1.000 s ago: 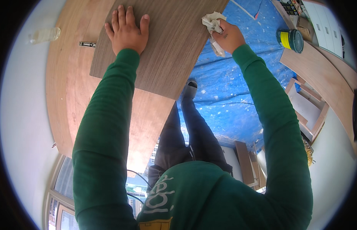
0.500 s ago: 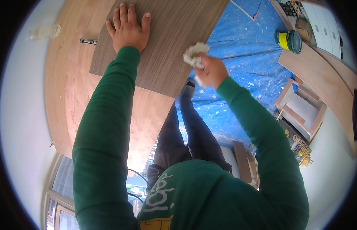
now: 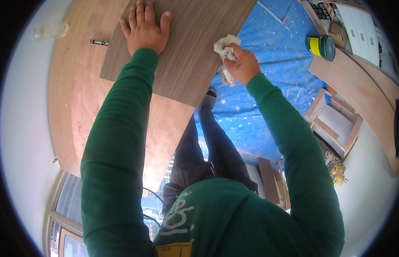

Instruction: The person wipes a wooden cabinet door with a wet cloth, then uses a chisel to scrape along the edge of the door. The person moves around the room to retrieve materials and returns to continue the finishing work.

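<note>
Over floor at right, blue sheet [image 3: 268, 90], white-flecked. Left of it, pale wood bench [image 3: 81, 85], bearing brown board [image 3: 182, 55], laid flat. Well right, green bucket [image 3: 323, 47] (yellow label). Left hand [image 3: 146, 32] palm down on board, fingers spread, grasping nothing. Right hand [image 3: 244, 64] closed on crumpled rag [image 3: 225, 44], at board's right edge (contact with board: cannot tell). On bench, just left of board, metal hinge [image 3: 99, 42].
</note>
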